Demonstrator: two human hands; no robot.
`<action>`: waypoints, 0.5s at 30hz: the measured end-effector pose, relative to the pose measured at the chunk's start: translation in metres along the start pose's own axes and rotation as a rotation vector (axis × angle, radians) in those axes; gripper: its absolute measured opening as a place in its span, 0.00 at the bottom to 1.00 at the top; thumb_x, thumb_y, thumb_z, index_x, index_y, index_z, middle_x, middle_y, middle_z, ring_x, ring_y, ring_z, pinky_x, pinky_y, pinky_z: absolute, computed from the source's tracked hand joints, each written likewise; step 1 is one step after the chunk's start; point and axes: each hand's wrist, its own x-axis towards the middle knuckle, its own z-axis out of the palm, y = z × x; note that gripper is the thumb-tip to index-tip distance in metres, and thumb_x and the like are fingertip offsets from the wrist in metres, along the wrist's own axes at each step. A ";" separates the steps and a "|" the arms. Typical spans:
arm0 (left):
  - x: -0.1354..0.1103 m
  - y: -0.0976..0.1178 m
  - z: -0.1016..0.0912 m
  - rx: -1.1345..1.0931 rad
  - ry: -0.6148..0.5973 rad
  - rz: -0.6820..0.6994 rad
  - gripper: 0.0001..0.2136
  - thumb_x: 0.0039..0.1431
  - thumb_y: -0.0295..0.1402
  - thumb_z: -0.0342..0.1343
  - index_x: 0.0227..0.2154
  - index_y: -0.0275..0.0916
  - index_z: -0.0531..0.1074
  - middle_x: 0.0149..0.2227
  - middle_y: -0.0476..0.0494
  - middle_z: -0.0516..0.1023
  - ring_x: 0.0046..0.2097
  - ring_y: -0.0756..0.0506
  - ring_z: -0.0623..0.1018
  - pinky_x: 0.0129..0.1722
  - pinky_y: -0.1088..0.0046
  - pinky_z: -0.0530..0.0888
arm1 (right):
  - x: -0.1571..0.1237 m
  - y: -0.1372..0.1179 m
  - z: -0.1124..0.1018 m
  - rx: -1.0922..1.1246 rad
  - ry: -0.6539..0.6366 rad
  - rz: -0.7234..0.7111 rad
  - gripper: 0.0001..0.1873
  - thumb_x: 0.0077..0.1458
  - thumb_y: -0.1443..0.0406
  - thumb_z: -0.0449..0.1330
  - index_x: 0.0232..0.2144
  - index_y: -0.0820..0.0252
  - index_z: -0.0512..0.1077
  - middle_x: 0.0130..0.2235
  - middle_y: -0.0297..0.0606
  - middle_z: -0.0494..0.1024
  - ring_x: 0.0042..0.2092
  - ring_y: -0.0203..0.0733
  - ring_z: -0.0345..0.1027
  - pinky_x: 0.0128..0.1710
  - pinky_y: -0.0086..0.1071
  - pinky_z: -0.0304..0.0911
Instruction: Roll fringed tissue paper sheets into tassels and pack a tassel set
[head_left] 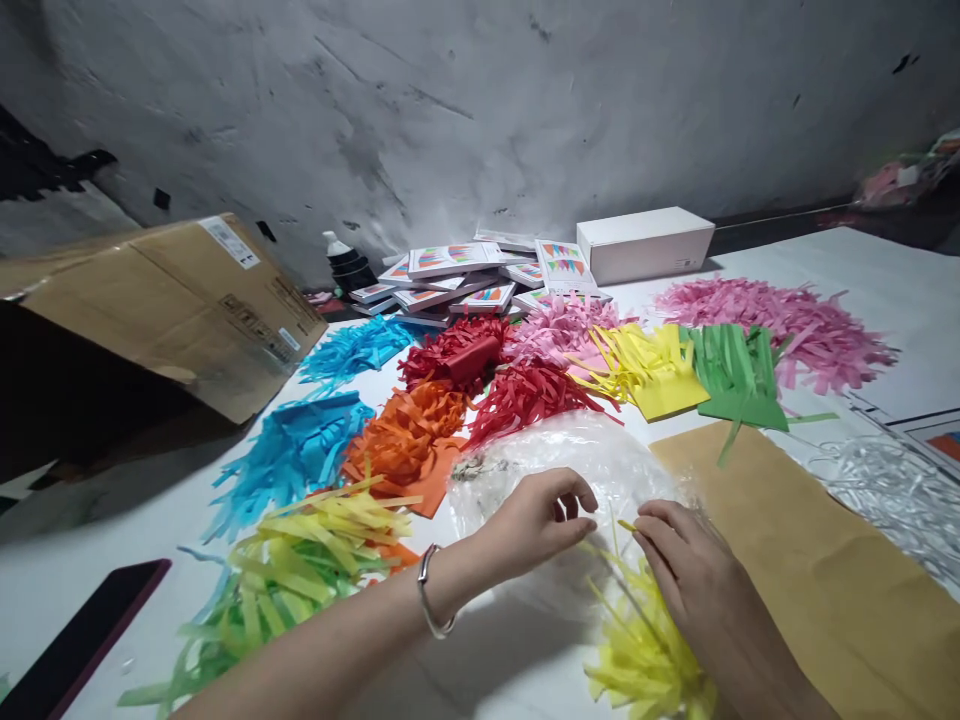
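My right hand [690, 560] pinches the narrow top of a yellow paper tassel [649, 650], whose cut strips hang down and spread below the fingers. Just to the left is my left hand [544, 515], its fingers curled and the thumb drawn close to the fingertips. Whether anything thin sits in that pinch I cannot make out. Thin yellow strips stick up between the two hands. Behind them lies a clear plastic bag [577, 460] on the white table. A yellow-and-green tassel pile [300, 570] is left of my left forearm.
Blue [292, 460], orange [412, 430], red [525, 395], yellow [652, 370], green [739, 370] and pink [787, 325] fringed paper lies across the table. Further items are a cardboard box [172, 300], flat printed packs [457, 260], white box [645, 245], brown paper [817, 560], white cord [892, 490] and phone [90, 640].
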 end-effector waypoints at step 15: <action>-0.081 0.026 0.024 -0.687 0.056 -0.164 0.21 0.43 0.43 0.74 0.29 0.34 0.72 0.26 0.51 0.72 0.24 0.54 0.70 0.24 0.77 0.69 | -0.009 -0.078 -0.041 0.324 -0.180 -0.016 0.15 0.70 0.66 0.47 0.31 0.55 0.67 0.29 0.31 0.72 0.31 0.35 0.68 0.31 0.28 0.61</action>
